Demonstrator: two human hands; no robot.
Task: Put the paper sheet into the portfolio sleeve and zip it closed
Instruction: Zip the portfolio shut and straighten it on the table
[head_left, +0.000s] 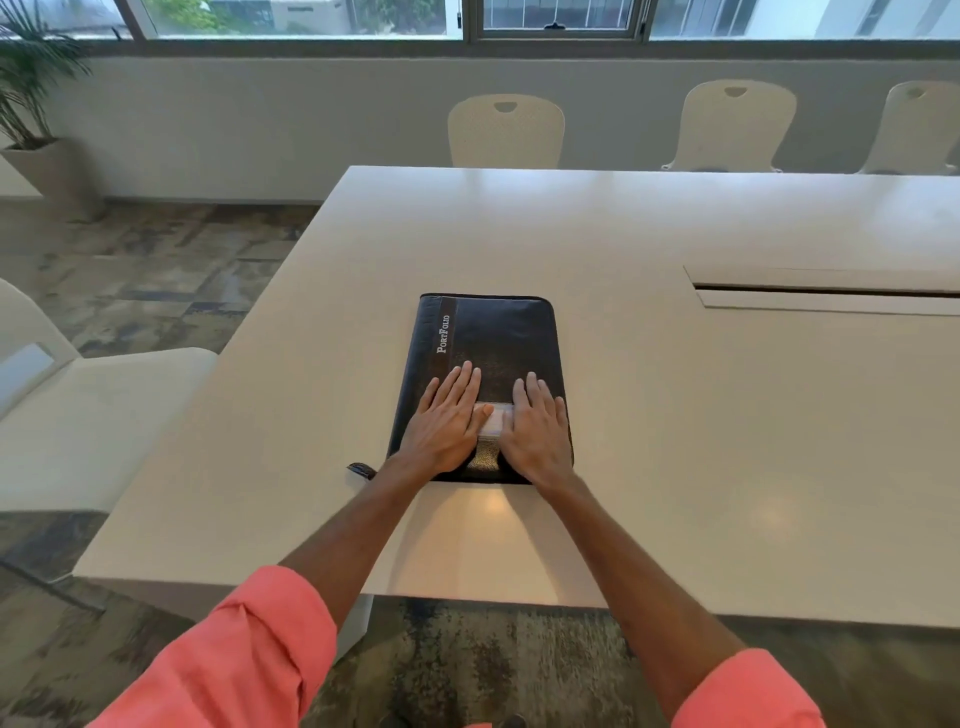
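Observation:
A black leather portfolio (498, 338) marked "PortFolio" lies flat and closed on the white table (675, 415), near its front left corner. My left hand (447, 421) rests palm down on the portfolio's near left part, fingers spread. My right hand (537, 426) lies flat on its near right part. Between the two hands shows a small pale window or label (495, 420) on the cover. A zip pull tab (362, 470) sticks out at the near left corner. No paper sheet is visible.
White chairs stand along the far side (506, 130) and at the left (78, 405). A long cable slot (826, 291) is set in the tabletop at the right. A potted plant (31, 104) stands at the far left by the windows.

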